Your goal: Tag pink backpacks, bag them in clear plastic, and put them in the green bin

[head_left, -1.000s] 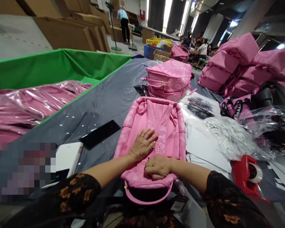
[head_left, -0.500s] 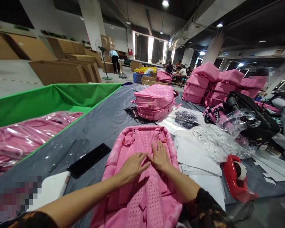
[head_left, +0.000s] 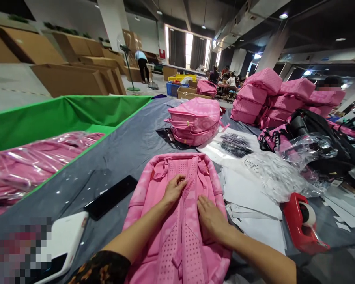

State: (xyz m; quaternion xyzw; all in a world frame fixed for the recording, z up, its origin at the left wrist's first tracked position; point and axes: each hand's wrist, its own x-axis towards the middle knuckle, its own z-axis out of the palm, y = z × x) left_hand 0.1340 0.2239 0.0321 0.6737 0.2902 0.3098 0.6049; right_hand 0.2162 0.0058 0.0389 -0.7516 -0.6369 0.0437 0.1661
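A pink backpack [head_left: 154, 197] lies in front of me, back panel and perforated shoulder straps [head_left: 192, 252] facing up. My left hand [head_left: 174, 190] rests over the upper part of the straps, its fingers curled and the thumb close to the index finger. Whatever is between those fingertips is hidden. To the right of the straps, my right hand [head_left: 211, 217] presses on the back panel with its fingers stretched out. Just beyond, a second pink backpack [head_left: 195, 122] sits on the grey table cover [head_left: 115, 157].
At left, a green-walled bin [head_left: 106, 108] holds plastic-wrapped pink bags [head_left: 44, 161]. A black phone [head_left: 111, 197] and a white device [head_left: 66, 232] lie nearby. On the right are paper sheets [head_left: 251, 193], a red tape dispenser [head_left: 294, 221], clear plastic bags [head_left: 278, 173] and stacked pink backpacks [head_left: 254, 98].
My hands, close together on the straps before, have parted. The left has curled its fingers and shifted slightly upward; the right has slid down and right onto the back panel.
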